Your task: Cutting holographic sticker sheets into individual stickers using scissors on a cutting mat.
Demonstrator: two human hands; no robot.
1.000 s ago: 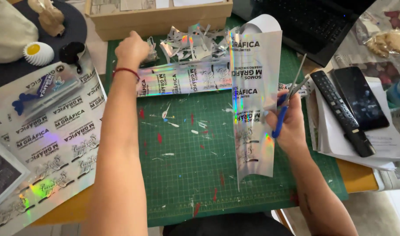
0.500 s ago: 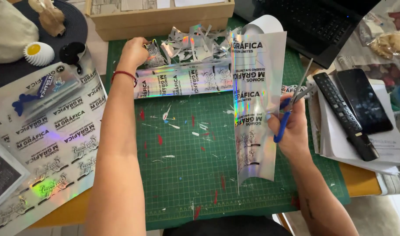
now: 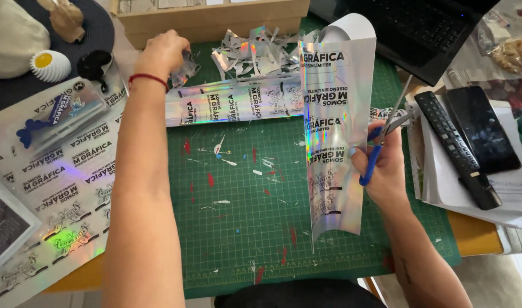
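Since the earlier frames the left hand (image 3: 162,52) has drawn in slightly toward the heap of offcuts (image 3: 255,48) at the far edge of the green cutting mat (image 3: 238,228), and the tall holographic sheet (image 3: 335,131) has tilted a little, its curled top leaning further right; the right hand (image 3: 386,165) has barely shifted. That sheet stands on edge over the mat's right half, pinched along its right margin by the right hand, whose fingers (image 3: 352,153) are also curled shut through the blue handles of the scissors (image 3: 386,134), blades pointing up and away. The sheet looks thin, light and floppy, with a slick mirror-like face that probably slips and creases easily, so a grip on the edge close to the cut line seems best, with the far end supported. The left hand's fingers are closed loosely on a small shiny scrap (image 3: 184,67) beside a flat holographic strip (image 3: 232,105) lying across the mat. Farther out, another printed holographic sheet (image 3: 55,188) covers the counter at left, a cardboard box (image 3: 215,20) sits behind the scraps, and a remote control (image 3: 455,148), a dark phone (image 3: 482,130) and a laptop (image 3: 420,31) lie to the right.
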